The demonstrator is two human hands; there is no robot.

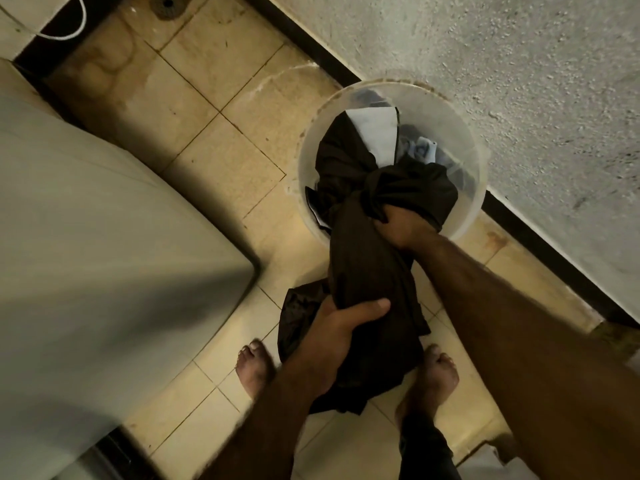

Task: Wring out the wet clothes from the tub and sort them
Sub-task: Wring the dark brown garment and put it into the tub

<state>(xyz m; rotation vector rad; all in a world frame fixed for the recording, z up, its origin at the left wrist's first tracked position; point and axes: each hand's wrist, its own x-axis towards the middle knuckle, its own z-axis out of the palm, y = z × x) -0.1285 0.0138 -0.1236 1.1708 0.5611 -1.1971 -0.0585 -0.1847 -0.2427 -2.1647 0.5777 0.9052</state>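
A dark garment (367, 271) is gripped by both hands above a tiled floor (214, 168). The right hand (403, 226) is clenched around the upper part of the cloth, where the fabric is bunched into a thick knot-like fold just beyond the knuckles. The left hand (341, 327) is closed around the lower part of the same garment, its thumb laid across the front of the cloth; loose ends of the fabric are seen hanging below and to either side of this hand. Between the two hands the garment is drawn into a thick roll.

Just beyond the right hand a translucent tub (474, 188) is set on the floor against a rough plastered wall (519, 81). The far end of the dark garment is draped inside the tub, partly over a pale piece of cloth (375, 133), and further bluish clothes (420, 150) are seen beside it at the bottom; their exact kind cannot be told.

Below the left hand two bare feet (254, 367) are planted on the tiles, one at each side of the hanging cloth. Well to the left of the left hand a large pale appliance top (86, 254) is seen, blurred. Far beyond both hands a floor drain (168, 5) is set in the tiles
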